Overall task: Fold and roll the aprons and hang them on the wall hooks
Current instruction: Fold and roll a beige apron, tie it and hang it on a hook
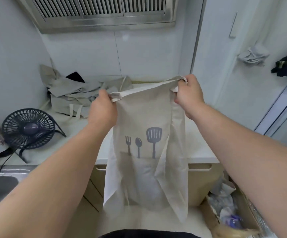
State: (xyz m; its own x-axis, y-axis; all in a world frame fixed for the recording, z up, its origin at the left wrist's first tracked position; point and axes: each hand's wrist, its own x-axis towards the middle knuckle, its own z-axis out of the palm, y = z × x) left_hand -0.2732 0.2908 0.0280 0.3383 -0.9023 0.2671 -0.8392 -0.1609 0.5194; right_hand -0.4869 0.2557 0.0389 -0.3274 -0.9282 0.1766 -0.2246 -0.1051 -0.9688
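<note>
An apron (144,121) is held up by its top edge. The left grip (103,107) is pinched on one upper corner, and the right grip (189,93) is closed round the other corner, with the pale neck strap stretched between the two. The cloth hangs free in the air in front of the tabletop (197,138), its fork, spoon and spatula print turned toward the camera. Its side panels droop unevenly, the right one lower. With only the corners pinched, a slackened hold would likely drop the apron to the floor, or toward the box of crumpled waste (228,203) at lower right. If it is laid down as it hangs, a crooked fold and a lopsided roll can be expected. The dangling ties could be trapped inside the fold. A heap of unfolded aprons (74,93) takes up the back of the tabletop, so folding room looks limited, and the small fan (28,128) stands near that heap. One rolled apron (252,55) is seen hung on the right wall.
</note>
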